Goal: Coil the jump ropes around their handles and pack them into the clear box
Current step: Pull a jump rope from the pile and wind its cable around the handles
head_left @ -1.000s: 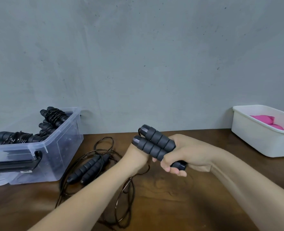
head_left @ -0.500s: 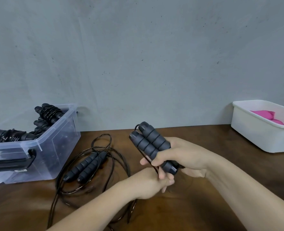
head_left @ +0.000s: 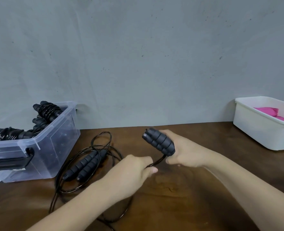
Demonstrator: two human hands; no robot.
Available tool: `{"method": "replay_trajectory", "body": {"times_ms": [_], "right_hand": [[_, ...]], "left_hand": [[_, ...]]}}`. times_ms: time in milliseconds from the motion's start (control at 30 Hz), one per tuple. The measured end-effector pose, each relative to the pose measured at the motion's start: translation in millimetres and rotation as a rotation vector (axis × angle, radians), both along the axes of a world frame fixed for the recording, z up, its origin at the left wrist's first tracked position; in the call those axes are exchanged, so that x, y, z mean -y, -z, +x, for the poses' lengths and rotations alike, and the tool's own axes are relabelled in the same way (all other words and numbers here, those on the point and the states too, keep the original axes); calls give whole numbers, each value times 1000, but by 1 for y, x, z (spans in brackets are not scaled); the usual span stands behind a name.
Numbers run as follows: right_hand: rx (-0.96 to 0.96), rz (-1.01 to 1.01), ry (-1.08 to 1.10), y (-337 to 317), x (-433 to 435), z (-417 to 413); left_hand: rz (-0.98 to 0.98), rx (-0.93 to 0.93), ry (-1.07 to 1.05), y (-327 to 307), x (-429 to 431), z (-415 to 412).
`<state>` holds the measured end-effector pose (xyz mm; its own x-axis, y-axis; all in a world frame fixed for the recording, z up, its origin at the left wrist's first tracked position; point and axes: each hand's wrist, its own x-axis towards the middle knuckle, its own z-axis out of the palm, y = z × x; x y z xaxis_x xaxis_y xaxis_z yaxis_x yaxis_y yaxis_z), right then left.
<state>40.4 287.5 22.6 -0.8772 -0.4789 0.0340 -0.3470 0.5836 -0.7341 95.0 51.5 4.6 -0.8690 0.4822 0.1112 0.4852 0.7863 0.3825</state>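
Handles (head_left: pixel 159 143) paired in right hand (head_left: pixel 186 152) above worktop (head_left: pixel 179 194); left hand (head_left: pixel 134 169), clenched on cord (head_left: pixel 158 161), has dropped below them since 1 s ago, so wrapping's underway w/ clear box (head_left: pixel 58 144) waiting left.

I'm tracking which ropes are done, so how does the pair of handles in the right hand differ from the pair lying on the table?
The held handles are off the table, gripped in the right hand; the table handles lie flat beside the clear box. The held pair's cord is pulled taut by the left hand; the table pair's cord sprawls in loose loops. Both pairs are dark, ribbed and side by side.
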Motion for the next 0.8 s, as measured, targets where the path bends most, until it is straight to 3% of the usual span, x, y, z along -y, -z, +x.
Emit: {"method": "replay_trajectory", "body": {"times_ms": [200,467,633,700,800], "right_hand": [[-50,362,-97,18,27,10],[36,553,-221,-7,40,28],[52,460,-267,-46,32,29],[9,382,-283,-66,32,28],[39,161,-296,-85,34,24]], "left_hand": [[-60,-144,111,-35,17,-20],[216,115,177,-50,28,-43],[521,322,218,-49,33,-56],[643,327,136,-32,42,-72],[646,304,-86,-2,58,-93]]}}
